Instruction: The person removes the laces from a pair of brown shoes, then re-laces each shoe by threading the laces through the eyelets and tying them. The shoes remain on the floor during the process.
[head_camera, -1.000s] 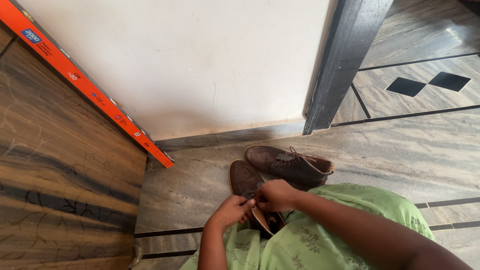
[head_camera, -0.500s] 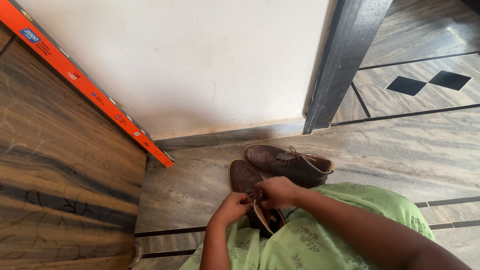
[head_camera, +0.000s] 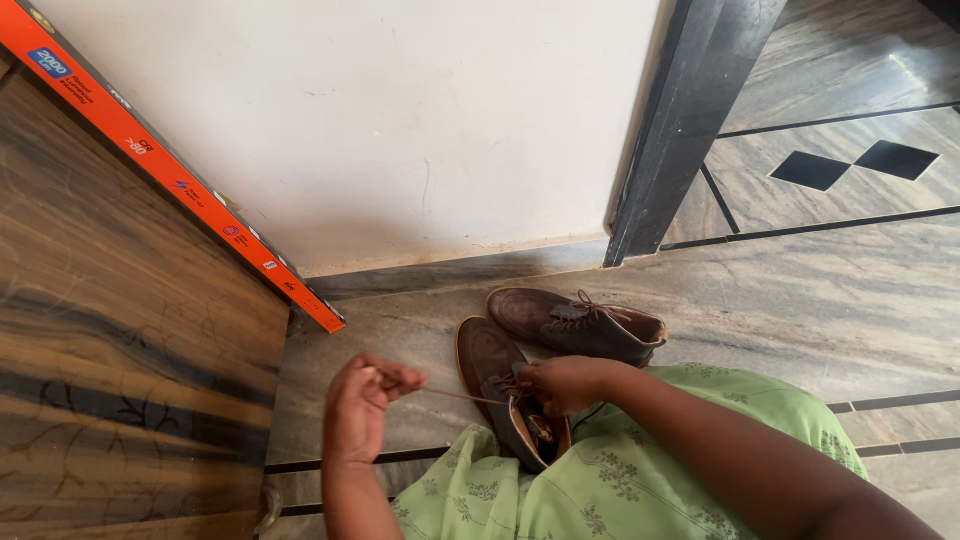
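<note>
Lacing a brown shoe on the floor, pretty much.
Left hand (head_camera: 362, 405) pinches the lace (head_camera: 455, 394) taut, right hand (head_camera: 568, 384) looks closed on the near brown shoe (head_camera: 495, 375), grip partly hidden; its twin (head_camera: 575, 325) lies just beyond, by the white wall (head_camera: 400, 120).

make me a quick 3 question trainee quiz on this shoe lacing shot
1. True or false: the left hand pulls a lace out sideways from the near shoe.
2. Where does the right hand rest? A) on the near shoe B) on the wooden panel C) on the wall
3. How many brown shoes stand on the floor?

Key
1. True
2. A
3. Two; the far shoe lies untouched.
</note>
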